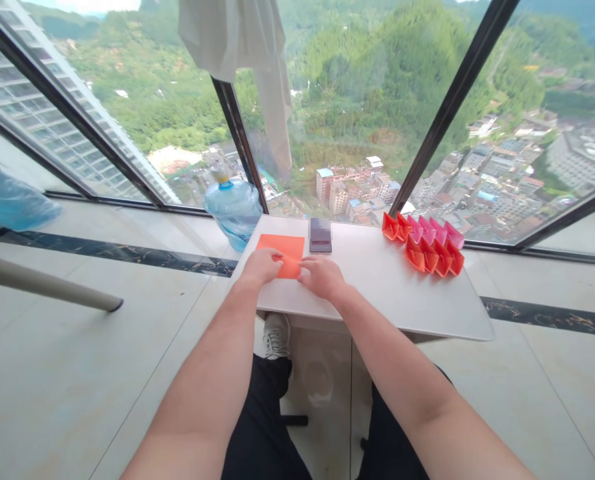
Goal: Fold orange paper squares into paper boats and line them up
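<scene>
A sheet of orange paper [283,245] lies at the left part of the white tabletop [362,280]. My left hand [263,265] is at the sheet's lower left, its fingers closed at the paper. At the lower right edge of the same sheet, my right hand [321,273] has its thumb and fingers drawn together on the paper. Both hands cover parts of the sheet's near side. Just beyond my right hand rests a smartphone [320,240], its upper part blurred.
Rows of folded red paper pieces [434,259] and folded pink paper pieces [436,231] stand at the table's right. Behind its left corner is a large water bottle [233,210]. White cloth [247,47] hangs before the windows. A table leg [47,283] juts in at left.
</scene>
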A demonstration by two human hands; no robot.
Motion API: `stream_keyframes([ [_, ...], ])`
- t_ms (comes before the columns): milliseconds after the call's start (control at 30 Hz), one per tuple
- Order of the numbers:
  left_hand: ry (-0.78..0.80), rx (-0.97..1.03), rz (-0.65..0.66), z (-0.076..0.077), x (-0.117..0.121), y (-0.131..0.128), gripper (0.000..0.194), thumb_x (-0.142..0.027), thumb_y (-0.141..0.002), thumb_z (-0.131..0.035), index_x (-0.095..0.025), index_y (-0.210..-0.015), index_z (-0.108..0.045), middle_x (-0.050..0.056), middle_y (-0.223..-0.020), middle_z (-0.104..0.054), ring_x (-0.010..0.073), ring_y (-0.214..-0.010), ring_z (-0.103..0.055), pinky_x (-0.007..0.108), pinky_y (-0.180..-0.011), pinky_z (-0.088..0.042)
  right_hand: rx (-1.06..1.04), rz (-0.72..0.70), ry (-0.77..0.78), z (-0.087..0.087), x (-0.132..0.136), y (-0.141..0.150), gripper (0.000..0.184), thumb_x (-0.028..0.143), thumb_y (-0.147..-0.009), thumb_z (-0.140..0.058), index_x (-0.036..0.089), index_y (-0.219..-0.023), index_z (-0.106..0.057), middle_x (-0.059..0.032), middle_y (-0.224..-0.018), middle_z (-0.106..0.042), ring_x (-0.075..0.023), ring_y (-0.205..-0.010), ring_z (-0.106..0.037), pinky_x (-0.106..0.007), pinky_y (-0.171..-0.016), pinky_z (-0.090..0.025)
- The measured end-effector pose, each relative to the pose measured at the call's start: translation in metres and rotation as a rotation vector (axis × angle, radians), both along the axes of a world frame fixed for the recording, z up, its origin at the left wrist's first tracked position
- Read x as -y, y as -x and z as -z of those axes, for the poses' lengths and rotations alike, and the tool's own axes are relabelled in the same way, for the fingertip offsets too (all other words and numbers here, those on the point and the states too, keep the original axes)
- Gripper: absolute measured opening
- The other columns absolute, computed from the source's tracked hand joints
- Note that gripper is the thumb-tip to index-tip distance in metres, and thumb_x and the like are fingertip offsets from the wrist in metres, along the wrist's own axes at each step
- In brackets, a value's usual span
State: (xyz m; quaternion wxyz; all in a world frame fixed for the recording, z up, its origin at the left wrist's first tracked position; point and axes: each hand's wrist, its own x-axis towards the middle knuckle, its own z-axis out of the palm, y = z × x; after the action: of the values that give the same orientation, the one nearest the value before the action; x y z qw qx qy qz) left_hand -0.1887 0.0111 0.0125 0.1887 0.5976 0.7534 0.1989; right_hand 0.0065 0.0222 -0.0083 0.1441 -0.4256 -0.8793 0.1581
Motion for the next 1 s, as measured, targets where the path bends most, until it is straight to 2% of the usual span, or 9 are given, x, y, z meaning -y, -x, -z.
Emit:
stream_keyframes([
  [100,0.001,0.028,0.027,0.006,0.0,0.002,0.026,-0.016,-0.071,-0.066,-0.022,-0.092,-0.08,0.008,-0.108,-0.076,0.0284,-0.108,-0.067,0.032,-0.1,-0.047,0.091,-0.072,-0.07,0.0,0.001,0.009,0.027,0.034,-0.092,-0.058,0.021,-0.107,-0.075,-0.0074,-0.131,-0.065,-0.0243,-0.117,-0.056,-0.034,-0.104,-0.04],
  [167,-0.002,0.044,0.047,0.008,0.0,0.004,0.028,-0.014,-0.067,-0.069,-0.022,-0.092,-0.08,0.009,-0.108,-0.076,0.0299,-0.107,-0.067,0.034,-0.099,-0.047,0.12,-0.084,-0.098,-0.001,0.002,0.012,0.029,0.035,-0.093,-0.056,0.021,-0.11,-0.074,-0.0092,-0.134,-0.062,-0.0248,-0.117,-0.055,-0.035,-0.105,-0.039],
  [433,0.058,-0.061,0.189,0.005,0.004,0.009,0.055,-0.022,-0.054,-0.084,-0.021,-0.108,-0.074,0.011,-0.117,-0.071,0.034,-0.112,-0.063,0.036,-0.1,-0.046,0.125,-0.026,-0.002,-0.003,0.001,0.017,0.043,0.05,-0.09,-0.06,0.028,-0.127,-0.065,-0.0088,-0.134,-0.057,-0.0252,-0.117,-0.053,-0.036,-0.101,-0.042],
  [533,0.043,-0.1,0.186,0.006,0.005,0.008,0.054,-0.014,-0.059,-0.077,-0.019,-0.112,-0.072,0.014,-0.12,-0.069,0.0344,-0.115,-0.062,0.037,-0.102,-0.045,0.119,0.003,0.01,-0.001,0.002,0.018,0.04,0.049,-0.089,-0.06,0.031,-0.124,-0.067,-0.0078,-0.132,-0.056,-0.025,-0.116,-0.054,-0.035,-0.099,-0.044],
  [667,0.025,-0.112,0.175,0.009,0.004,0.009,0.049,-0.011,-0.061,-0.072,-0.019,-0.11,-0.073,0.014,-0.116,-0.07,0.0342,-0.114,-0.062,0.037,-0.102,-0.045,0.103,-0.009,0.012,0.0,0.001,0.017,0.037,0.048,-0.088,-0.061,0.029,-0.119,-0.07,-0.0081,-0.13,-0.058,-0.0249,-0.115,-0.055,-0.035,-0.099,-0.044],
  [867,0.025,-0.052,0.2,0.012,0.002,0.011,0.054,-0.026,-0.055,-0.084,-0.02,-0.107,-0.073,0.013,-0.118,-0.069,0.0349,-0.114,-0.061,0.038,-0.102,-0.044,0.033,-0.051,0.026,-0.001,-0.005,0.01,0.043,0.038,-0.086,-0.065,0.024,-0.126,-0.067,-0.0061,-0.124,-0.067,-0.0225,-0.116,-0.057,-0.032,-0.103,-0.04],
  [1000,-0.007,-0.04,0.184,0.009,0.004,0.007,0.059,-0.025,-0.046,-0.087,-0.021,-0.104,-0.075,0.013,-0.114,-0.07,0.0367,-0.114,-0.061,0.039,-0.099,-0.044,0.014,-0.108,0.023,-0.003,-0.005,0.01,0.042,0.036,-0.085,-0.066,0.024,-0.125,-0.067,-0.0066,-0.13,-0.067,-0.0225,-0.117,-0.058,-0.033,-0.104,-0.039],
])
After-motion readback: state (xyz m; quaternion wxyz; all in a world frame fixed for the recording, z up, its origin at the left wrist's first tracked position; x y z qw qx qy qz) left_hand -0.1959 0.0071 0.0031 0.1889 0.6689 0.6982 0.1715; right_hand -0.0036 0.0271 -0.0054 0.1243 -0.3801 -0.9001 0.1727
